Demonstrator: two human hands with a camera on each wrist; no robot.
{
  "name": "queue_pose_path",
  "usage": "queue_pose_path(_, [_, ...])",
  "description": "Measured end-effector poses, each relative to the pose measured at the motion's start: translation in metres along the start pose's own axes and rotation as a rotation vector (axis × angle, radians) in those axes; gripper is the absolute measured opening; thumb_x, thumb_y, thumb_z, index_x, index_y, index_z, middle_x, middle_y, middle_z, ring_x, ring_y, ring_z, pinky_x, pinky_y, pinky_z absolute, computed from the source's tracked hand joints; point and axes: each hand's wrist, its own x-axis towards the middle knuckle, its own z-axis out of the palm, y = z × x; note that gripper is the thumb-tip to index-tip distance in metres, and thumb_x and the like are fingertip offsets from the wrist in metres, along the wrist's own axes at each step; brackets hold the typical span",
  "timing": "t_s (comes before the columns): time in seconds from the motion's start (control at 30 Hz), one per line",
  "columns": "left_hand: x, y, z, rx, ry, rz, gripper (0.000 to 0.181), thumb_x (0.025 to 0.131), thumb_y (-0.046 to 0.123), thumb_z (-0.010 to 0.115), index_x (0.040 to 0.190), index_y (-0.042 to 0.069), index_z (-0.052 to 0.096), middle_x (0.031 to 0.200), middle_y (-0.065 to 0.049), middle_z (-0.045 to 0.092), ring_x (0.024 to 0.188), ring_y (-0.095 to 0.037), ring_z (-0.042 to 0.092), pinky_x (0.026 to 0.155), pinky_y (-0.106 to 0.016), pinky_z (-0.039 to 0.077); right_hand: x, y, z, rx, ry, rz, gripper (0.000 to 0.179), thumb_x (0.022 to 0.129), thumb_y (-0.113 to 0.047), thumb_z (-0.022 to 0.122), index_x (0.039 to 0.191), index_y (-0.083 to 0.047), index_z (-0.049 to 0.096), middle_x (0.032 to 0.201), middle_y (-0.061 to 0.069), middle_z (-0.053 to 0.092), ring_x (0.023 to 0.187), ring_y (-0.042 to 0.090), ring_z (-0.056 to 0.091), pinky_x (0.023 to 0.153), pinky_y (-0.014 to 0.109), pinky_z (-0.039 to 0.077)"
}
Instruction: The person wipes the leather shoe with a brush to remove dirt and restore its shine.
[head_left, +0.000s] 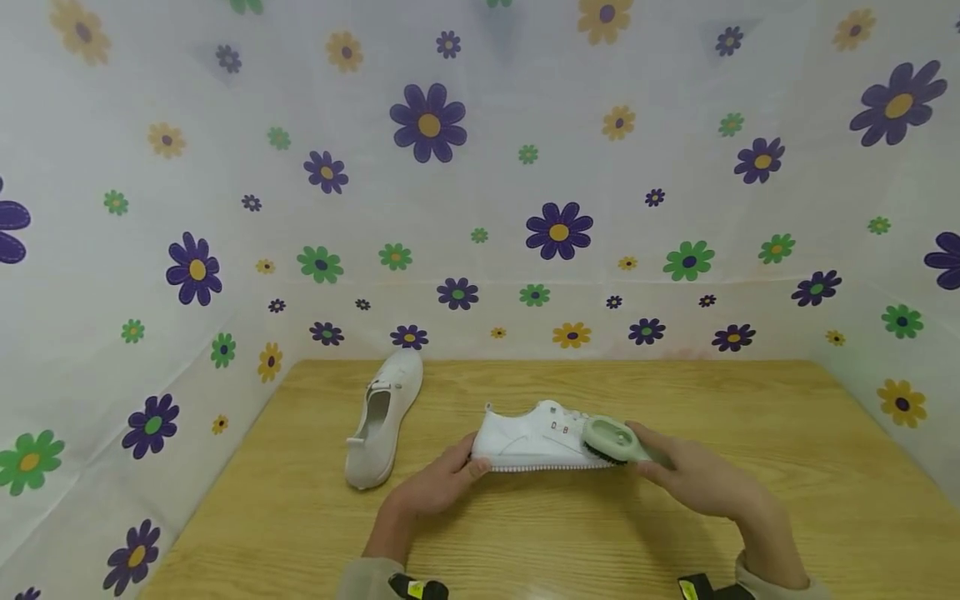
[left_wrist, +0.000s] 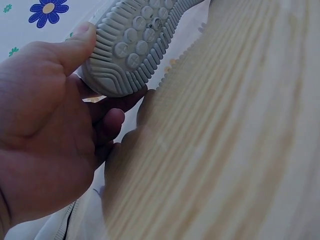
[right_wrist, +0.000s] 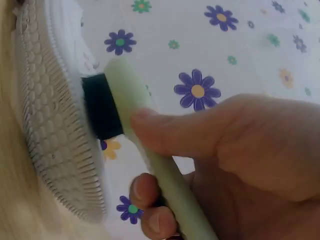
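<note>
A white shoe (head_left: 525, 442) is held sideways just over the wooden table, its toe to the right. My left hand (head_left: 442, 483) grips it by the heel; in the left wrist view the thumb lies on the ridged grey sole (left_wrist: 135, 45). My right hand (head_left: 690, 471) holds a pale green brush (head_left: 611, 437) by its handle. The dark bristles (right_wrist: 102, 106) touch the shoe's upper near the toe in the right wrist view. Left of the hands, the second white shoe (head_left: 382, 421) stands on the table with its toe pointing away.
The wooden table (head_left: 262, 533) reaches back to a white sheet (head_left: 480, 183) printed with purple, green and yellow flowers. This sheet also rises along the left and right sides of the table.
</note>
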Motion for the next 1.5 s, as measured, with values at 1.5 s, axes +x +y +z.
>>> queue_pose_path(1.5, [-0.001, 0.002, -0.001, -0.010, 0.003, 0.025, 0.063, 0.108, 0.034, 0.038, 0.158, 0.005, 0.014, 0.163, -0.017, 0.019, 0.150, -0.032, 0.014, 0.119, -0.052, 0.014, 0.018, -0.017, 0.022, -0.114, 0.074, -0.114, 0.055, 0.102, -0.021, 0.055, 0.153, -0.008, 0.037, 0.120, 0.019, 0.064, 0.101, 0.025, 0.060, 0.091, 0.050, 0.049])
